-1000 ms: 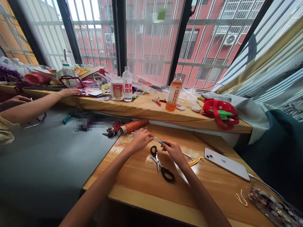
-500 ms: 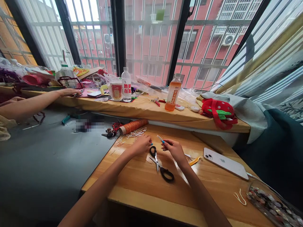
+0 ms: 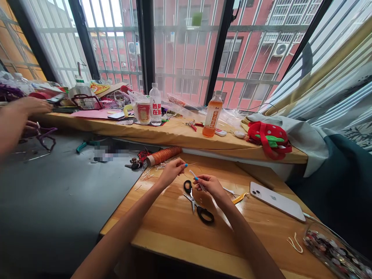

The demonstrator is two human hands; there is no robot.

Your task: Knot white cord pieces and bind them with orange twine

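Note:
My left hand is raised over the wooden desk, thumb and forefinger pinched on what looks like a thin thread; its far end is too fine to follow. A short white cord sticks out of the closed fingers of my right hand, its tip pointing at the left hand. Just below both hands lie black-handled scissors with the blades partly spread. Beyond my left hand rests a spool of orange thread, with loose white cords beside it.
A white phone, a yellow-handled tool and a glass dish of beads are on the right. On the ledge stand a water bottle and an orange drink bottle. A co-worker's hand is at the left.
My left hand has risen slightly away from the scissors. My right hand has shifted a little left and down with the white cord. The co-worker's arm has drawn back left.

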